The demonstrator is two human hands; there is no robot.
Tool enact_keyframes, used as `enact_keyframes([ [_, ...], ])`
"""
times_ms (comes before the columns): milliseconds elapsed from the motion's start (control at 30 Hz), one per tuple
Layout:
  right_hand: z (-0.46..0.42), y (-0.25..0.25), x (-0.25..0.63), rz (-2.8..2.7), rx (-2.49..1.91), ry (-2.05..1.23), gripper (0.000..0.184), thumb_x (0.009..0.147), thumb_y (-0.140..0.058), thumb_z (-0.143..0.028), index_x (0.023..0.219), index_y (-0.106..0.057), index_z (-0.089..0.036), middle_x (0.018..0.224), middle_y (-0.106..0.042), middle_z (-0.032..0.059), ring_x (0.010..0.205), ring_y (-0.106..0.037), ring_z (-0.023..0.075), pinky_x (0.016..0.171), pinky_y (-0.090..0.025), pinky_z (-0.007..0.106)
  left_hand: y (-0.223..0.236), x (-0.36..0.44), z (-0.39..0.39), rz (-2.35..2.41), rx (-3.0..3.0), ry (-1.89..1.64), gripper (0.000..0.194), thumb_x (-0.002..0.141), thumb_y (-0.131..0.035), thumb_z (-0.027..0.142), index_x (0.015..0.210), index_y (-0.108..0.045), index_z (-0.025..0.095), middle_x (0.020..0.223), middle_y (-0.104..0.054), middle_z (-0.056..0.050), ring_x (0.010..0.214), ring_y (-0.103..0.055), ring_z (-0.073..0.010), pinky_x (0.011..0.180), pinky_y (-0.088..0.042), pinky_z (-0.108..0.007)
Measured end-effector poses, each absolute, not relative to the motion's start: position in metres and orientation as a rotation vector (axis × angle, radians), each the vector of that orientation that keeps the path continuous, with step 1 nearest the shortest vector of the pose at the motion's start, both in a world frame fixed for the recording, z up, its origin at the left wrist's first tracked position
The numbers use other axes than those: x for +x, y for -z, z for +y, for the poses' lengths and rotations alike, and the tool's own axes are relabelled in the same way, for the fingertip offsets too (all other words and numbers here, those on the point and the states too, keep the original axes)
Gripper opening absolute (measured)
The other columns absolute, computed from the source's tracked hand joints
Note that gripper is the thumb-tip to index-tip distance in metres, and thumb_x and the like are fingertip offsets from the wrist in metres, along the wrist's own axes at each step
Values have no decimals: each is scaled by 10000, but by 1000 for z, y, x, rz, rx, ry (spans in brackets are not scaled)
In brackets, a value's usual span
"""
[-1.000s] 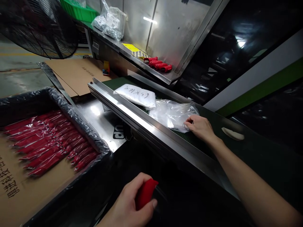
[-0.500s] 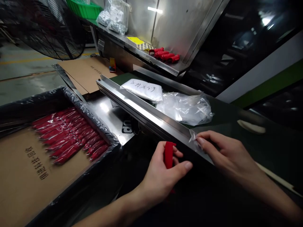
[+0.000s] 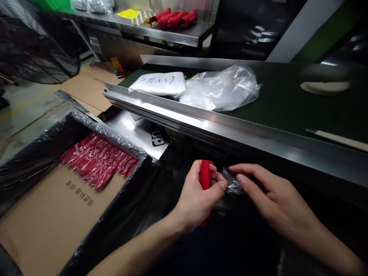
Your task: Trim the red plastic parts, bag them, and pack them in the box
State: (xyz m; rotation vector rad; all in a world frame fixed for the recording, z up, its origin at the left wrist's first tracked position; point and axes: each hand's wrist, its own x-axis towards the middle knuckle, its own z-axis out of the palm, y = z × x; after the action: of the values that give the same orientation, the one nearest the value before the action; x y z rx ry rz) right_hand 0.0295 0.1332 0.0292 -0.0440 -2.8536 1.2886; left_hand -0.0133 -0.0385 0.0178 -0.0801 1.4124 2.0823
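The green belt carries a white packet at eleven o'clock, a clear plastic bag just beside it towards one, a pale curved piece past two and a pale-handled tool at three. The steel desk bears red parts at twelve and a yellow sheet at eleven. Cardboard towards eight holds wrapped red pieces.

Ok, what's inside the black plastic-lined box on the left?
The black plastic-lined box holds red pieces in clear plastic wrap, lying toward its far side on printed brown cardboard. Whatever is under the cardboard, or hidden beneath the wrapped pieces, is covered and cannot be seen.
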Motion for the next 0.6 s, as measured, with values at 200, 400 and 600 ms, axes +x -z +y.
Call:
enact_keyframes([
  [200, 132, -21, 49, -2908, -122, -1593, 229, 922, -575, -476, 999, -625, -266, 889, -658, -20, 724, -591, 111, 582, -470, 187, -8, -4, -33, 1436, -107, -2022, 375, 775, -765, 312, 968, -467, 191, 825, -555, 29, 530, -462, -28, 473, -366, -155],
  [400, 137, -12, 59, -2709, -242, -1870, 228, 868, -654, -436, 794, -617, -223, 808, -636, -15, 760, -594, 118, 617, -468, 193, -3, -2, -30, 1382, 16, -1941, 358, 779, -756, 268, 973, -467, 182, 813, -546, 26, 565, -478, -45, 496, -378, -162],
  [600, 129, 2, 71, -2286, -316, -1439, 209, 849, -659, -206, 728, -488, -203, 865, -610, -22, 717, -575, 71, 612, -460, 159, 4, 3, -17, 1799, 281, -1821, 257, 808, -625, 137, 1006, -481, 215, 803, -534, 44, 698, -486, -69, 651, -425, -178],
])
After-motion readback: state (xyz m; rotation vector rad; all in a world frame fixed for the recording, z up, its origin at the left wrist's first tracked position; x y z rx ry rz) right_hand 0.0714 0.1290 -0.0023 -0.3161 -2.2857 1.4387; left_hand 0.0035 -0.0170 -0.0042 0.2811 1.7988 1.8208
